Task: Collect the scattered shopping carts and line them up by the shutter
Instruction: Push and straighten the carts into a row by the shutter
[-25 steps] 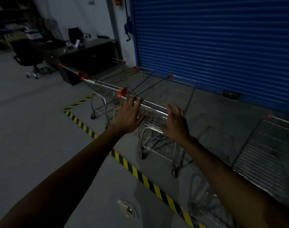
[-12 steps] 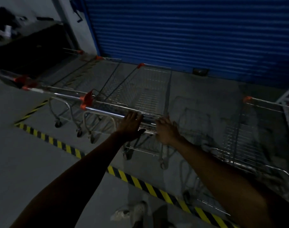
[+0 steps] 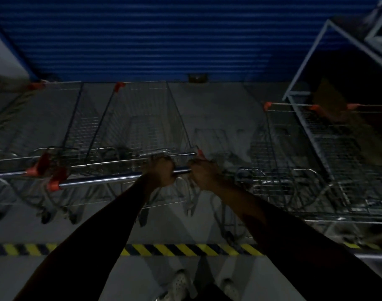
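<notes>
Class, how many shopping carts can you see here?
4 plainly: the held cart mid-frame, a second cart just left of it, a third cart at the left edge, a fourth cart on the right. Orange trim far right may mark a fifth.

Cart basket (image 3: 142, 118): bare metal wire mesh. Handle bar (image 3: 99, 180): smooth, glossy metal tube. End cap (image 3: 54, 184): orange plastic, matt. Shutter (image 3: 142, 35): ribbed, blue-painted metal. Floor (image 3: 218, 101): matt, smooth concrete.
</notes>
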### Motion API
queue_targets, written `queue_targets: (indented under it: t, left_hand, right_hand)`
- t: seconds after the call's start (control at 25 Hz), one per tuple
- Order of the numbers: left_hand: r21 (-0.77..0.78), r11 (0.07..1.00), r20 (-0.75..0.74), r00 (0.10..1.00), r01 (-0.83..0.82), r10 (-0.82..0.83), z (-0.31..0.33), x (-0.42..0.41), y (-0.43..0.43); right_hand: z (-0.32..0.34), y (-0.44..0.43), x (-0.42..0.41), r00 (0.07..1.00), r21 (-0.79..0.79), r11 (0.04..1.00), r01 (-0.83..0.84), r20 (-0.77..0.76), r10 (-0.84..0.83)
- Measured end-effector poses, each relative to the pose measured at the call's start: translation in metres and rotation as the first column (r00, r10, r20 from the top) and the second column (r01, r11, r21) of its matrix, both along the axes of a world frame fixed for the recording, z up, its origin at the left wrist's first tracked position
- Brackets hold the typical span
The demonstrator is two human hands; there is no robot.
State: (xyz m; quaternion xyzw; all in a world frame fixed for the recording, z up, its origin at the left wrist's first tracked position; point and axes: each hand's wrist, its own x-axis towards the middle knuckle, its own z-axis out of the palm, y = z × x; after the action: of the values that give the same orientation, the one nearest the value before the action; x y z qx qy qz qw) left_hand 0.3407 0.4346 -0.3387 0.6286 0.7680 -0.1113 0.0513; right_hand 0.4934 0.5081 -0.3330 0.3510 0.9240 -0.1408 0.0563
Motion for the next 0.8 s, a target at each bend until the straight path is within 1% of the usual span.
queue_targets:
  t: [0.08, 0.2, 0.36, 0.44, 0.52, 0.64, 0.72, 0.8]
  left_hand:
    - [0.061, 0.997, 0.047, 0.998, 0.049, -0.052, -0.006, 0.008, 0.005]
    - [0.082, 0.996, 0.130, 0.991, 0.019, -0.030, -0.006, 0.030, 0.008]
    - [0.068, 0.996, 0.144, 0.988, 0.054, -0.063, -0.006, 0.060, 0.003]
    - [0.065, 0.997, 0.168, 0.984, 0.052, -0.062, -0.007, 0.074, -0.003]
    - [0.055, 0.997, 0.175, 0.983, 0.050, -0.059, -0.008, 0.089, -0.010]
    - [0.021, 0.999, 0.108, 0.993, 0.037, -0.039, -0.010, 0.121, -0.015]
    - [0.011, 1.000, 0.043, 0.999, -0.030, 0.029, -0.009, 0.144, -0.016]
    - [-0.027, 0.996, -0.041, 0.996, -0.080, 0.079, -0.009, 0.165, -0.018]
  right_hand:
    - [0.002, 0.005, 0.011, 1.000, 0.011, 1.000, 0.010, 0.015, -0.011]
    - [-0.003, 0.012, 0.036, 0.998, -0.009, 1.000, -0.009, 0.059, 0.010]
    - [-0.002, 0.012, 0.071, 0.997, -0.018, 0.999, -0.041, 0.067, 0.042]
    - [-0.005, 0.006, 0.091, 0.998, -0.032, 0.998, -0.044, 0.053, 0.046]
    - [-0.010, -0.001, 0.112, 0.998, -0.059, 0.996, -0.062, -0.006, 0.061]
    - [-0.011, -0.009, 0.143, 0.991, -0.112, 0.989, -0.096, -0.105, 0.084]
    - [-0.016, -0.013, 0.160, 0.981, -0.106, 0.989, -0.104, -0.175, 0.085]
    - [-0.021, -0.019, 0.175, 0.975, -0.124, 0.984, -0.125, -0.201, 0.099]
